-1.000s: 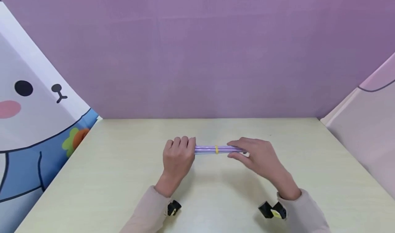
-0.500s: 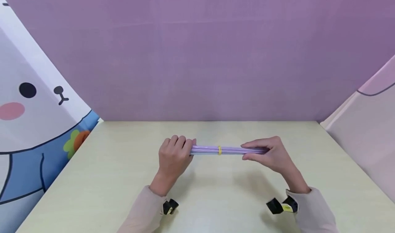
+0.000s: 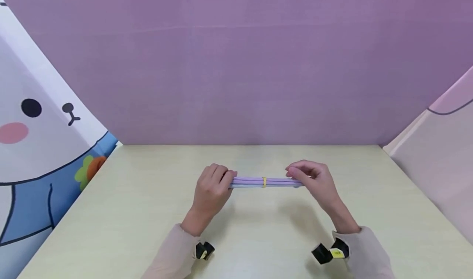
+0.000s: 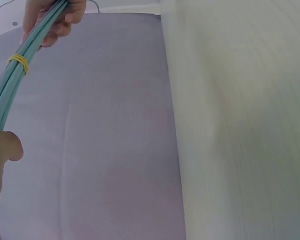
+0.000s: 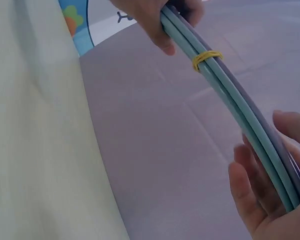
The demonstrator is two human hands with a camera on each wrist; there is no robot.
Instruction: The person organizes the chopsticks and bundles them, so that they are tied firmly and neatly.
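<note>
A bundle of slim, smooth straw-like sticks [image 3: 249, 182], purple and pale blue-green, runs level between my hands above the table. A yellow rubber band [image 3: 264, 182] is wound round its middle. My left hand [image 3: 213, 190] grips the left end, fingers curled over it and hiding that tip. My right hand [image 3: 312, 180] is at the other end, its thumb and fingertips close together over the top. From the right wrist view, the blue-green side of the bundle [image 5: 240, 105] passes between that hand's fingers [image 5: 247, 187] and thumb, in a loose hold near the palm.
Below lies a pale wood-grain table [image 3: 148, 205] with hand shadows on it. A purple cloth backdrop [image 3: 244, 73] rises at the far edge. A cartoon-printed cloth [image 3: 48, 155] stands at the left, a pale cloth [image 3: 439, 164] at the right. Each wrist carries a small black device.
My right hand slid outward along the bundle, then came back inward a little, and its thumb shifted from below the bundle to the top. My left hand kept its grip and moved slightly.
</note>
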